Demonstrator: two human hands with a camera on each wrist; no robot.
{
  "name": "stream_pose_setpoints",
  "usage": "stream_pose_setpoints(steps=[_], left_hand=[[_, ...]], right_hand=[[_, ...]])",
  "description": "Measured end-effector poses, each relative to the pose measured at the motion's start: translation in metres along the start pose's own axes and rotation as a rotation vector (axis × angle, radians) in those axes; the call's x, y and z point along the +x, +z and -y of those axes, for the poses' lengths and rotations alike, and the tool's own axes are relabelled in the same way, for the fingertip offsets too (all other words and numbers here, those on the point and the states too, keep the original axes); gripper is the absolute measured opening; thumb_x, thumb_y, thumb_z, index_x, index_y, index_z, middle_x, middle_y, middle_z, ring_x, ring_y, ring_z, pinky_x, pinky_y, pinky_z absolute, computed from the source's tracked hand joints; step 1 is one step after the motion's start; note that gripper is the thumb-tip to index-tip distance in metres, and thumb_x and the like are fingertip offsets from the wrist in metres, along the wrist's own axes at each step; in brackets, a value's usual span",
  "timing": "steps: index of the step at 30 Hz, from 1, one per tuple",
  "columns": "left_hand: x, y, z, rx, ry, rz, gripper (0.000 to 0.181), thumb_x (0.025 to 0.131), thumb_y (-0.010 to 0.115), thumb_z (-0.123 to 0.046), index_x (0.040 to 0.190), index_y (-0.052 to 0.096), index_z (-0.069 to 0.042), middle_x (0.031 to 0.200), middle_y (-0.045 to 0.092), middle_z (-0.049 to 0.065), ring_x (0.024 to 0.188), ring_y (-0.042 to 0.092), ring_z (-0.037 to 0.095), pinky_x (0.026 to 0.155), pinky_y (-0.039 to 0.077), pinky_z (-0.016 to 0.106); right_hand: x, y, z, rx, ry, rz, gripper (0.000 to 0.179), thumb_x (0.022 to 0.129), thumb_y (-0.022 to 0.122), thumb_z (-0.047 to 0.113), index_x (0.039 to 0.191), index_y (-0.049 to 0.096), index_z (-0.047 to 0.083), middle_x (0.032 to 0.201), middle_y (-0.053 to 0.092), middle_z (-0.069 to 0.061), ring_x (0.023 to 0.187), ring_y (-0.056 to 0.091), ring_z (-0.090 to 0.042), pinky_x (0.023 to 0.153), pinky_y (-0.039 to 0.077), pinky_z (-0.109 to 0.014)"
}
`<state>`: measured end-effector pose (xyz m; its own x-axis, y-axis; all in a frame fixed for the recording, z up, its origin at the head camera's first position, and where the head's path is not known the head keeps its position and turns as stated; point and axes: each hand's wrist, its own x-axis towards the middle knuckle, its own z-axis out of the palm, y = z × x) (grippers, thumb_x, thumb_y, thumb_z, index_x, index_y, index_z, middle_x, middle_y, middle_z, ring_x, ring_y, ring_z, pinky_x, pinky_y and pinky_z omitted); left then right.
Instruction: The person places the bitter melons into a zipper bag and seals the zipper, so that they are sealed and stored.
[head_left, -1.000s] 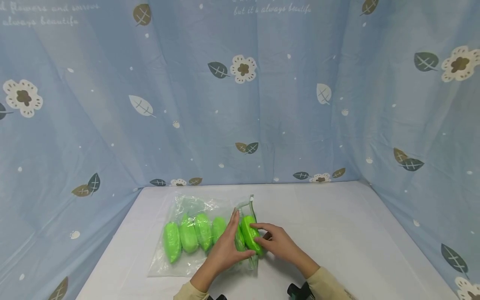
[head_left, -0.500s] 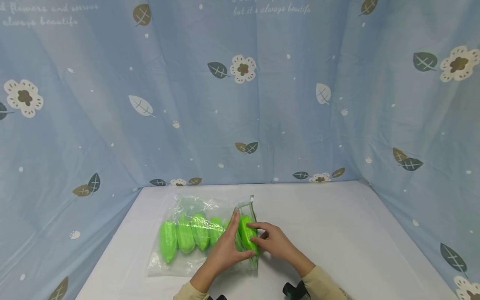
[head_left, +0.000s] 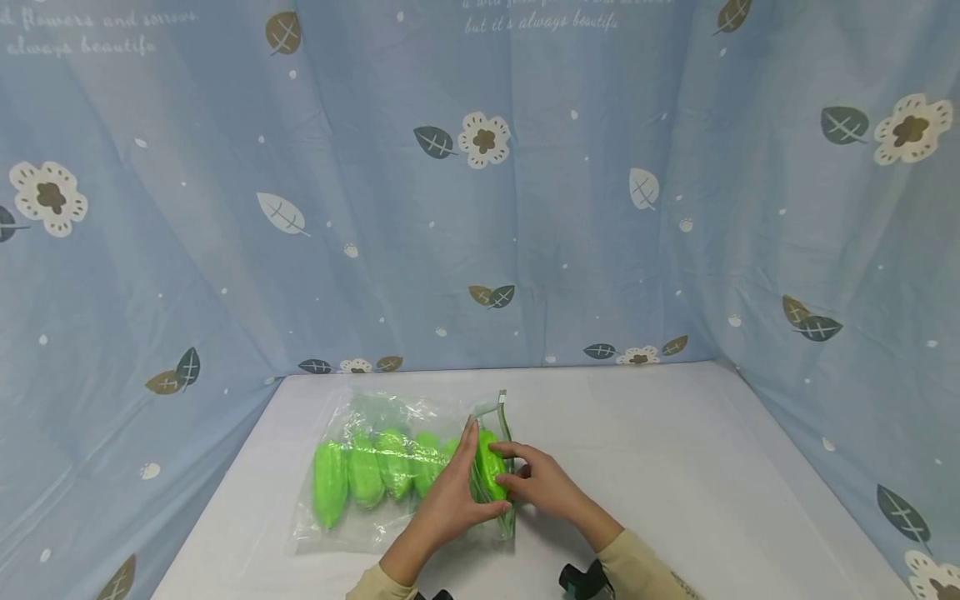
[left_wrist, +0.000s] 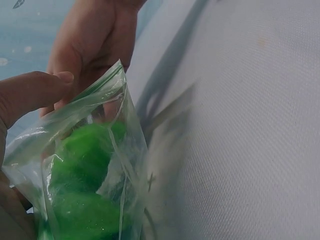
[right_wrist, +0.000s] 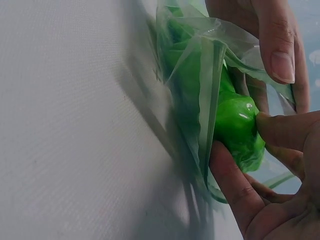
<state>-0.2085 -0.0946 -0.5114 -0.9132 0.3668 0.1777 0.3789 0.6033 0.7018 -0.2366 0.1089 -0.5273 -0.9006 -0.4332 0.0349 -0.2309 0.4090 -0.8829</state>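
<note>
A clear zip-top bag (head_left: 390, 533) lies on the white table with several glossy green, elongated, cucumber-shaped pieces (head_left: 330, 483) side by side inside. At the right end its mouth is spread apart. My left hand (head_left: 446, 496) rests at that mouth, fingers straight, thumb spread wide from them and touching the plastic. My right hand (head_left: 551, 483) pinches one more green piece (right_wrist: 240, 117) between thumb and fingers. That piece sits in the bag's mouth, with its near end sticking out past the zip strip (right_wrist: 212, 100). Behind my left hand, part of the row is hidden.
The white table (head_left: 660, 450) extends to the right of the bag. A blue curtain (head_left: 450, 208) with flowers and leaves hangs at the back and both sides. Dark wrist camera parts (head_left: 585, 579) show below the right sleeve.
My right hand has moved slightly left, carrying the green piece deeper into the bag. The row of pieces inside has shifted left. My left hand has stayed in place.
</note>
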Motion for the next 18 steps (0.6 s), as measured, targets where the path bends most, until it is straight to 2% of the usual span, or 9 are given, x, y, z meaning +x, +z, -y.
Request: stream_pose_setpoints(steps=[5,12,18], left_hand=[[-0.0002,0.0003,0.0009,-0.013,0.0,0.002,0.124,0.08,0.087,-0.044,0.165,0.003,-0.011,0.17,0.006,0.012,0.145,0.035,0.042,0.108,0.042,0.06],[-0.0009,-0.0007,0.0017,-0.034,0.001,-0.004,0.124,0.08,0.087,-0.043,0.165,0.003,-0.01,0.17,0.006,0.013,0.147,0.031,0.042,0.11,0.039,0.06],[-0.0011,-0.0014,0.0011,-0.038,-0.023,0.01,0.124,0.08,0.086,-0.046,0.165,0.003,-0.012,0.17,0.006,0.011,0.148,0.03,0.041,0.111,0.039,0.059]], right_hand=[[0.002,0.0026,-0.0005,0.015,0.012,-0.002,0.048,0.097,0.071,0.023,0.144,0.058,0.018,0.133,0.062,-0.011,0.092,0.066,-0.016,0.072,0.057,-0.028],[0.0041,0.0053,0.0001,0.067,0.01,0.034,0.052,0.096,0.073,0.018,0.145,0.056,0.016,0.136,0.059,-0.014,0.098,0.069,-0.022,0.072,0.058,-0.029],[0.0043,0.0051,-0.0035,0.07,-0.008,0.047,0.053,0.095,0.074,0.017,0.145,0.055,0.016,0.137,0.059,-0.02,0.1,0.071,-0.027,0.074,0.06,-0.03]])
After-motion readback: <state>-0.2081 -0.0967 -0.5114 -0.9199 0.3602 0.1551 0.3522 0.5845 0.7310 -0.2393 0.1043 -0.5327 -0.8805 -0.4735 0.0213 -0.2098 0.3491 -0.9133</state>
